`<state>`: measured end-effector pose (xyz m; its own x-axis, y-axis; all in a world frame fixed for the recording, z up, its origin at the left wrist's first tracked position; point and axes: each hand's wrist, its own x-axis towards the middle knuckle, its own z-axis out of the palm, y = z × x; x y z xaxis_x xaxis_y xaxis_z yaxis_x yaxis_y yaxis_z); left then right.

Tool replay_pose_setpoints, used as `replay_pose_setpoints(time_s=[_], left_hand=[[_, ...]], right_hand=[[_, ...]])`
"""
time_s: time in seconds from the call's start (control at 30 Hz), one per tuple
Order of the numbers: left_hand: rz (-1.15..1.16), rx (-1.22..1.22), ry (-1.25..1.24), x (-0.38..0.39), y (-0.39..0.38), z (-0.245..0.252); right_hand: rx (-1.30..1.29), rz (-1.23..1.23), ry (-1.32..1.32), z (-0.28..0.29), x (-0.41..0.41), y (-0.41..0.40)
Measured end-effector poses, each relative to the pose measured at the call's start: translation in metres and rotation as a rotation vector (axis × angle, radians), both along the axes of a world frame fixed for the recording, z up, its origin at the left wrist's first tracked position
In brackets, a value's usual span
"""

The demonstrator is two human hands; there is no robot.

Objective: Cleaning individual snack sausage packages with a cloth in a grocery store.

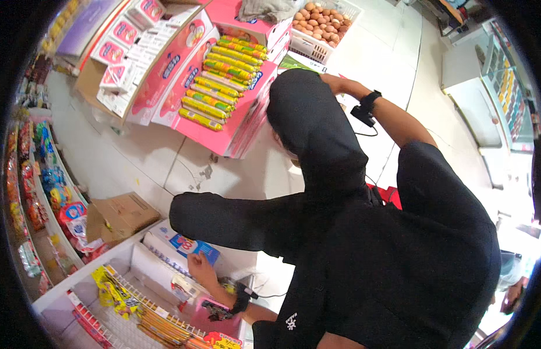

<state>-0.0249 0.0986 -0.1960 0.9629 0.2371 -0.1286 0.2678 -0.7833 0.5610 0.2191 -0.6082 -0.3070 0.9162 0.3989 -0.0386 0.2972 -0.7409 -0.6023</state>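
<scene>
My right hand (333, 83) is at the top, partly hidden behind my black-clothed knee, near a green and white package (301, 63). What its fingers touch is hidden. My left hand (198, 265), fingers curled, is low in the view over a blue and white box (191, 246) beside a white bin; whether it holds anything is unclear. Both wrists wear black bands with small cabled devices. Several yellow-wrapped sausages (222, 83) lie in a row on a pink cardboard box (222, 141) in front of my knees.
A white plastic crate (312, 47) of eggs stands at the top. An open carton (89, 83) of small white and pink boxes is at upper left. An empty-looking brown cardboard box (126, 213), snack shelves (32, 174) and a wire-divided bin (135, 288) border the tiled floor. A glass display case (506, 96) stands right.
</scene>
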Motion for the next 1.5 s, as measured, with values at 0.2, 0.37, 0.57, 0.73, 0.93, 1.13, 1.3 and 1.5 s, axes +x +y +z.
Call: replay_pose_setpoints(time_s=[0.2,0.37,0.57,0.73,0.93,1.13,1.3,1.5], left_hand=[[-0.038,-0.227,-0.011,0.077,-0.095,0.156],[-0.241,-0.049,-0.051,0.128,-0.147,0.208],[-0.307,-0.369,0.132,0.204,-0.263,0.241],[-0.305,-0.960,0.546,0.277,-0.345,0.195],[-0.412,-1.112,0.804,0.317,-0.394,0.070],[-0.527,-1.021,0.774,0.322,-0.399,0.019],[-0.708,-1.125,0.871,0.337,-0.402,0.021],[-0.755,-1.149,0.806,0.352,-0.403,0.029]], right_hand=[[0.138,-0.406,0.151,0.160,-0.015,-0.051],[0.202,-0.406,0.152,0.140,-0.020,-0.074],[0.236,-0.504,0.061,0.107,0.007,-0.086],[-0.010,-0.640,-0.262,0.156,0.045,-0.075],[-0.168,-0.353,-0.636,0.207,0.126,-0.055],[-0.304,-0.311,-0.483,0.202,0.183,-0.036],[-0.305,-0.433,-0.470,0.194,0.216,-0.022],[0.061,-0.607,-0.327,0.198,0.230,-0.051]])
